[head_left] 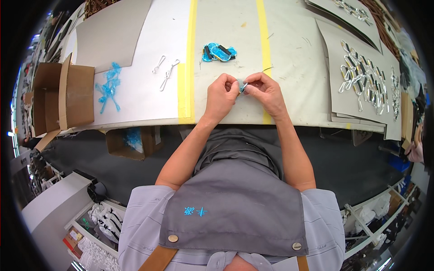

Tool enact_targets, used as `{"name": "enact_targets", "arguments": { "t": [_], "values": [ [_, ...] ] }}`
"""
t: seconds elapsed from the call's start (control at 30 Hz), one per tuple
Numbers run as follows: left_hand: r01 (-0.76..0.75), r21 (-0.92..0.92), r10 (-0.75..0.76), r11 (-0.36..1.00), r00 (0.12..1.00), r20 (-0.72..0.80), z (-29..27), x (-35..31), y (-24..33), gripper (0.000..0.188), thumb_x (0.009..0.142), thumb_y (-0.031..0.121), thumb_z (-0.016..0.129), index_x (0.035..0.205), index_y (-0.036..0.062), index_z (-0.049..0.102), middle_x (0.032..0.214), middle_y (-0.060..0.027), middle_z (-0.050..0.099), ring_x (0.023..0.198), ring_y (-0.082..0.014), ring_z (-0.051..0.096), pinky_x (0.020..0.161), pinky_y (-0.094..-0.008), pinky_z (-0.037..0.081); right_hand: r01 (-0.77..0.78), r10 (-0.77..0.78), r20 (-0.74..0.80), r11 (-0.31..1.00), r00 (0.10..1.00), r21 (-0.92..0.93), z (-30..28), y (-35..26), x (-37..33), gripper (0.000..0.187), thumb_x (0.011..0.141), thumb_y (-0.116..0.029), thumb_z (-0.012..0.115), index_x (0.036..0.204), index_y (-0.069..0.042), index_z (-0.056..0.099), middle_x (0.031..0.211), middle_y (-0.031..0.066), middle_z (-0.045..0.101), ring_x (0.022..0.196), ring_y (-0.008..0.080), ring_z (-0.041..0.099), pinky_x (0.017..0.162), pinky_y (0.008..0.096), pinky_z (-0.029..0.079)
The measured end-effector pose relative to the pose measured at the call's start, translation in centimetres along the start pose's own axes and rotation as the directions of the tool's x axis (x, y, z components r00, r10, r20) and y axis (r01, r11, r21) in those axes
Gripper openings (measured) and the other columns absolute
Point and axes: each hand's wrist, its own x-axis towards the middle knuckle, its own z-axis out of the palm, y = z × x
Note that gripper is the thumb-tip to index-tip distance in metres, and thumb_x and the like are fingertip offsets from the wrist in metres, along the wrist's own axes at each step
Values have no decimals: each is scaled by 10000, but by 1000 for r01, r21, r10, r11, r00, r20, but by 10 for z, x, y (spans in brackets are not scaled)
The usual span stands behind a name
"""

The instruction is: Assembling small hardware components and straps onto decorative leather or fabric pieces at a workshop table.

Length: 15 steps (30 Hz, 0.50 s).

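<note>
My left hand [221, 95] and my right hand [267, 93] meet over the beige tabletop, thumbs and fingertips pinched together. Between them is a small piece [242, 86] with a pale bluish and a dark part, mostly covered by the fingers, so its kind cannot be told. A thin dark strand sticks out above my right fingers. Just beyond my hands lies a small pile of blue-wrapped pieces [219, 52] with black bars and white cord. To the left, white cord loops [169, 75] lie on white paper.
Crumpled blue film [109, 87] lies beside an open cardboard box [77, 95] at the left. Grey boards [337, 90] at the right carry many black-and-white corded pieces [364, 77]. Yellow tape strips [191, 54] cross the table. Another box [118, 145] sits below its edge.
</note>
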Motion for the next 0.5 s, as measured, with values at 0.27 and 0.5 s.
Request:
{"name": "enact_targets", "arguments": {
  "t": [0.27,0.5],
  "values": [
    [-117,-34,117,993,993,28,-4,-5,-15,95,887,78,589,862,-10,563,710,-20,584,581,-62,548,513,-208,468,-4,9,19,971,1000,-240,11,-9,0,263,791,-124,725,948,2,556,829,36,597,733,66,563,668,205,482],
    [-23,-392,2,920,999,-52,-13,1,-15,107,913,99,561,930,-6,545,766,-46,590,632,-98,578,566,-244,507,-71,68,-111,997,991,-24,9,-1,4,126,870,-97,627,882,-15,531,711,28,588,592,76,558,518,212,467]
  ]
}}
